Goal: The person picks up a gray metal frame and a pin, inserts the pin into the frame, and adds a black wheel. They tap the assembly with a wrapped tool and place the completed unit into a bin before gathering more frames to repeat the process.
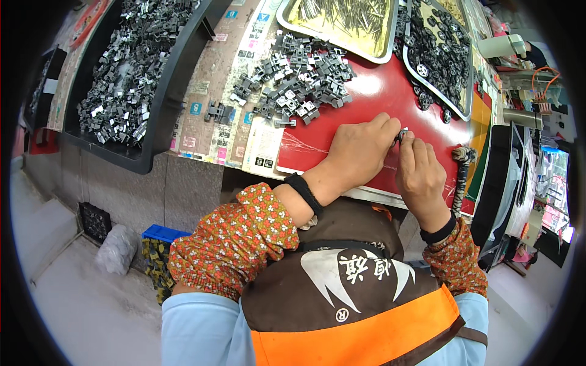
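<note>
My left hand (pixel 361 151) and my right hand (pixel 421 175) meet fingertip to fingertip above the red board (pixel 381 97). Pinched between them is a small dark round part (pixel 400 135) that looks like one of the black wheels; the fingers cover most of it. Whether a thin pin is also held, I cannot tell. To the left of my hands lies a heap of small grey plastic brackets (pixel 305 76), partly on the board. Loose black wheels (pixel 422 99) lie beyond my right hand, beside their tray.
A black bin (pixel 160 110) full of grey brackets stands at the left. Further back are a metal tray (pixel 383 56) of thin metal pins and another tray (pixel 467 113) of black wheels. A hammer-like tool (pixel 459 189) with a wrapped handle lies right of my right hand.
</note>
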A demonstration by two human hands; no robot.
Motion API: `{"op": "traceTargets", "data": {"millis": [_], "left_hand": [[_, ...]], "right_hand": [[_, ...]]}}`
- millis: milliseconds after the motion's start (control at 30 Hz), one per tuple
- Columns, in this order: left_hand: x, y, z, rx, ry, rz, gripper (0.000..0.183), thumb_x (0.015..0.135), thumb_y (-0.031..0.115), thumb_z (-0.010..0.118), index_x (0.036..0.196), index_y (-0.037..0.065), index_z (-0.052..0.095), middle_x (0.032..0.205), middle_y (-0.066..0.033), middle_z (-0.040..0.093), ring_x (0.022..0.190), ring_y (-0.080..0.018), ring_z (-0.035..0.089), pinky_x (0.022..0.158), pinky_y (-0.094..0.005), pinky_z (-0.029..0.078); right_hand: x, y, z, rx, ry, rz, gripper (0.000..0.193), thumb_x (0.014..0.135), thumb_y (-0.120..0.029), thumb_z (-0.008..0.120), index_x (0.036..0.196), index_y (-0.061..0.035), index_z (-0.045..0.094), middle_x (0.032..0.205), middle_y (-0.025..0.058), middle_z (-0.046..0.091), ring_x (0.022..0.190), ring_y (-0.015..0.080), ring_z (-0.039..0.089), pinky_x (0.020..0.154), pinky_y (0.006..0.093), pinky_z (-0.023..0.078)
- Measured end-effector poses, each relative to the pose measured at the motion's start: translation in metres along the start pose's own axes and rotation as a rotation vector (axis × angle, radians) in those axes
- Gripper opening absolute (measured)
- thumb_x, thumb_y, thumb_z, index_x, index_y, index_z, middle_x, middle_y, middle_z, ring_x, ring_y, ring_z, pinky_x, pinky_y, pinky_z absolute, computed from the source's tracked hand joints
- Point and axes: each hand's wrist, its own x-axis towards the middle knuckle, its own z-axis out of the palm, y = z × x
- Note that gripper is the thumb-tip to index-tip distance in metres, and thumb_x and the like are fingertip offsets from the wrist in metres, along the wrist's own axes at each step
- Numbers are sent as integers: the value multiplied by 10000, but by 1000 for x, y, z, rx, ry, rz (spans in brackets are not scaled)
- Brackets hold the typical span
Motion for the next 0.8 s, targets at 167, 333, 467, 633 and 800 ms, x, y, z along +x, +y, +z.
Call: {"op": "traceTargets", "data": {"millis": [167, 333, 467, 633, 800], "left_hand": [[2, 3, 0, 6, -33, -10, 167, 941, 115, 688, 1028, 100, 547, 907, -95, 604, 759, -359, 674, 603, -486, 505], [2, 2, -1, -18, -28, -11, 167, 930, 125, 718, 1008, 95, 573, 922, -81, 628, 763, -341, 675, 608, -463, 505], [3, 6, -6, -9, -20, -11, 159, 915, 113, 737, 987, 94, 597, 930, -67, 655, 777, -325, 681, 612, -440, 507], [6, 9, -6, -17, -46, -24, 141, 918, 108, 737, 976, 89, 610, 929, -63, 670, 771, -322, 686, 605, -428, 503], [6, 10, -6, 3, -33, -24, 150, 920, 120, 749, 971, 85, 613, 912, -65, 670, 733, -321, 676, 590, -426, 491]], "right_hand": [[-9, 7, -9, 471, 93, 303, 274, 914, 4, 726, 1183, 28, 680, 1017, 149, 714, 880, 258, 727, 682, 336, 588], [-33, 35, -20, 650, 79, 649, 247, 954, -26, 725, 1198, -17, 690, 1029, 109, 744, 902, 205, 743, 698, 298, 575], [-89, 86, -13, 291, 7, 814, 277, 974, -130, 735, 1202, 2, 650, 1091, 153, 711, 988, 300, 708, 854, 388, 556], [-174, 100, 16, 86, -243, 950, 361, 999, -198, 698, 1269, 12, 587, 1172, 209, 649, 1110, 399, 629, 937, 475, 504], [-190, 100, 34, 202, -57, 1000, 291, 1032, -170, 644, 1231, 30, 573, 1133, 246, 633, 1087, 448, 612, 931, 489, 495]]}}
